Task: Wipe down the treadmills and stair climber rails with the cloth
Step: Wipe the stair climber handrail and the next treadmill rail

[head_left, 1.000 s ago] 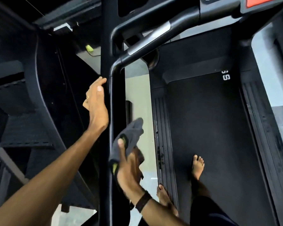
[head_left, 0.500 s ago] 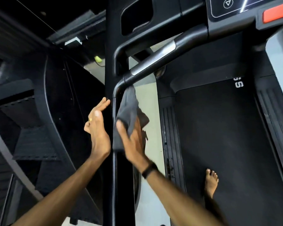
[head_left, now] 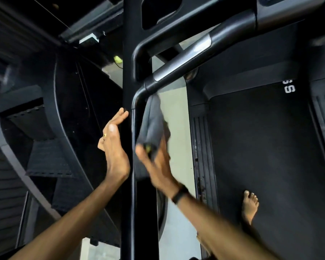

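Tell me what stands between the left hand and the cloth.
In the head view, the treadmill's black upright post and its side rail stand between the open left hand and the grey cloth.

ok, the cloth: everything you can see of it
The cloth is dark grey, soft, bunched and folded, blurred as if in motion. The right hand grips its lower end, thumb across the front beside a small yellow-green patch, perhaps a tag. Its upper end reaches the bend of the black treadmill handrail, pressed against the rail's right side. The left hand stays clear of it, open and flat against the upright post.
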